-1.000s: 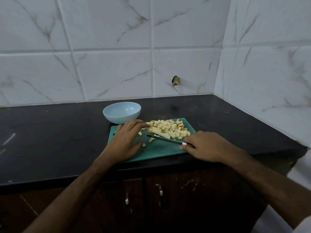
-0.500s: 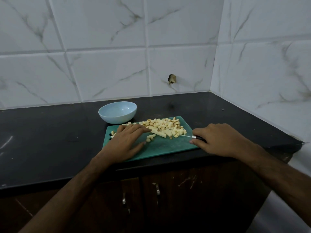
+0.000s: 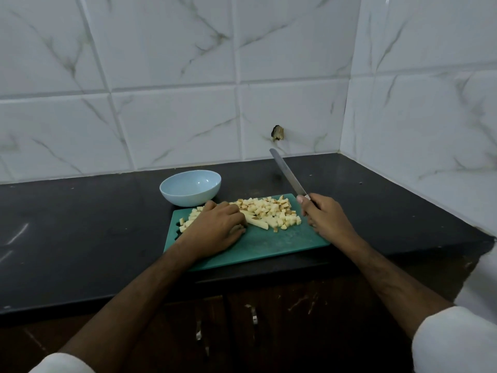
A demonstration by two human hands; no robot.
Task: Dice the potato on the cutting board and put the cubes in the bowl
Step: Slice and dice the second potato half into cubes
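Note:
A green cutting board (image 3: pixel 269 246) lies on the black counter, with a pile of diced potato cubes (image 3: pixel 271 211) on its far half. A few uncut potato sticks (image 3: pixel 256 223) lie beside my left hand (image 3: pixel 215 227), whose curled fingers rest on them and on the board. More cubes (image 3: pixel 188 220) sit near the board's left edge. My right hand (image 3: pixel 325 219) grips the handle of a knife (image 3: pixel 289 173); its blade points up and away, clear of the board. A pale blue bowl (image 3: pixel 191 188) stands empty just behind the board's left corner.
The black counter (image 3: pixel 80 227) runs left and right, bounded by white tiled walls behind and at the right. A dark hole (image 3: pixel 277 132) marks the back wall. Brown cabinet doors (image 3: pixel 252 327) with metal handles sit below the counter edge.
My right hand has lifted the knife from flat on the board, so the blade now points up towards the back wall. My left hand's fingers have curled in over the sticks.

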